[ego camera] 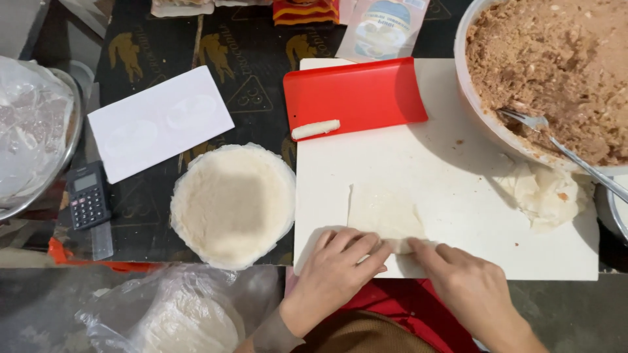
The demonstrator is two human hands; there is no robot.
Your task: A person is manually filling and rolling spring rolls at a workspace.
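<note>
A thin pale wrapper sheet (383, 210) lies on the white cutting board (458, 176), its sides folded in. My left hand (337, 271) and my right hand (461, 281) press on its near edge, fingers curled over the rolled part. One finished white roll (315, 129) rests on a red tray (356, 97) at the board's far left. A big white bowl (471, 111) of brown minced filling with a metal fork (562, 147) in it stands at the far right.
A round stack of wrappers (232, 204) sits left of the board. Crumpled wrapper scraps (546, 193) lie on the board's right. A white paper (160, 122), a small calculator (88, 195), a metal bowl with plastic (33, 131) and bagged wrappers (183, 317) are on the left.
</note>
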